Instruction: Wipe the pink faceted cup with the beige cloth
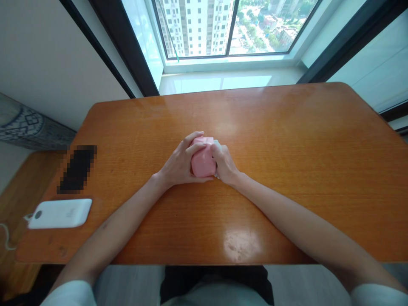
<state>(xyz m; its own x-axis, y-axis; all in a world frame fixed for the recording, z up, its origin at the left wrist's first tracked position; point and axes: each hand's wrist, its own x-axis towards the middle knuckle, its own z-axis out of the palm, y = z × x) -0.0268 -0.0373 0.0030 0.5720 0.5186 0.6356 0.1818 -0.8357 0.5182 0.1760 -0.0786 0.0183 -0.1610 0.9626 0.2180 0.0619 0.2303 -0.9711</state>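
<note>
Here we are at a high window (264, 29) looking out on apartment towers, with a glossy orange wooden table (296, 140) filling the scene below it. Right in the middle of that table, a soft-looking pink block (202, 159) is clasped tight between two bare hands! The left hand (180, 159) curls around it from one side, fingers (195, 145) wrapped over the top, while the right hand (225, 163) clamps in from the other side. Both hands are closed firmly on it, forearms stretched across the tabletop. A white sliver (216, 174) peeks out by the right hand, too small to call. Over to the left, a pixelated phone (78, 169) lies just above a white power bank (60, 213) with a thin white cable (4, 233).
</note>
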